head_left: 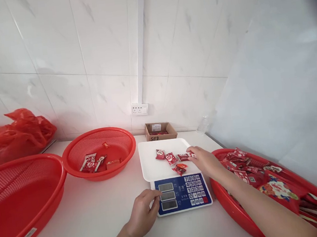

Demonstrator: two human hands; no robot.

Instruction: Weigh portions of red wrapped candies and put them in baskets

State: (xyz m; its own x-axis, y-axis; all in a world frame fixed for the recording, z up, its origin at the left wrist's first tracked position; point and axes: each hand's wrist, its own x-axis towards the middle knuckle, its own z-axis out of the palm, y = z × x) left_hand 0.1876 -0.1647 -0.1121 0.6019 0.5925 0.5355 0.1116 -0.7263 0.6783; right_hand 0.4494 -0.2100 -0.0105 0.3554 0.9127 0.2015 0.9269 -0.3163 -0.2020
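Observation:
My right hand (207, 161) is over the right side of a white weighing tray (149, 168), its thumb and fingers pinching the end of a small red snack packet (183, 157). Several other red packets lie on the tray, among them one at the left (160, 154) and a red-and-orange one (180, 169) at the front. Below the tray is the digital scale's blue keypad panel (180, 192), with three grey displays. At the panel's left edge, my left hand (144, 212) is loosely closed, fingers curled toward the thumb, with nothing visible in it.
A red basket (223, 198) heaped with red packets stands at the right. Another red basket (121, 137) holding a few packets is left of the scale, beside a larger basket (28, 200). A cardboard box (163, 136) stands behind the tray; red plastic bags (21, 134) lie back left.

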